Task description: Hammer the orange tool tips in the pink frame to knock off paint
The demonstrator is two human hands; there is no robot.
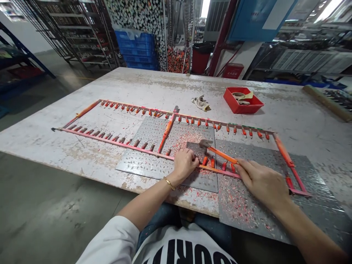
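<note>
Well, your right hand (261,181) is closed around the orange handle of a scraper (222,155), stiff and light, best held there, blade at eleven o'clock. Your curled left hand (184,165) sits at nine o'clock on the pink rack rail (220,171), its grip unclear.

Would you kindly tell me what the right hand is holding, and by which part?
The right hand holds a metal scraper by the end of its orange handle.

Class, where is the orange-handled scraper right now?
In the head view, the orange-handled scraper sits right of centre, held in the person's right hand, its blade over a dark metal plate just beyond the left hand.
</note>
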